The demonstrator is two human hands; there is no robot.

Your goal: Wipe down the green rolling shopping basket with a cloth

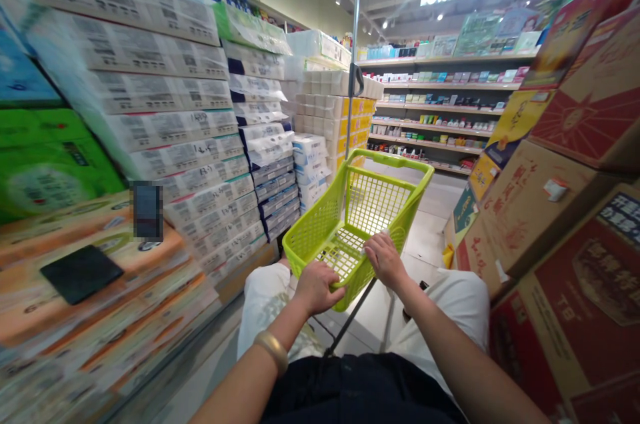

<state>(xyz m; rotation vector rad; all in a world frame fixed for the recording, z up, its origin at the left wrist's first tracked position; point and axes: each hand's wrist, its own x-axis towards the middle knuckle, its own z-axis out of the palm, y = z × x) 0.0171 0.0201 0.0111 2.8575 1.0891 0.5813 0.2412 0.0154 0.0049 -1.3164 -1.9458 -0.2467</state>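
A lime-green plastic shopping cart basket [381,201] with lattice walls is tilted in front of my knees, on thin metal legs. My left hand [319,287] grips its near rim at the left, fingers curled over the edge. My right hand [386,262] is closed at the right side of the basket, fingers bent inward over the rim. Small whitish patches show by its fingers; I cannot make out what they are. Inside the basket only the lattice floor shows, partly hidden by my hands.
Wrapped paper packs [170,87] are stacked high at left. A phone [148,211] and a dark flat object [81,273] lie on orange packs [165,277]. Cardboard cartons [545,201] rise close on the right. Behind the cart are a metal pole [356,17] and stocked shelves [440,85].
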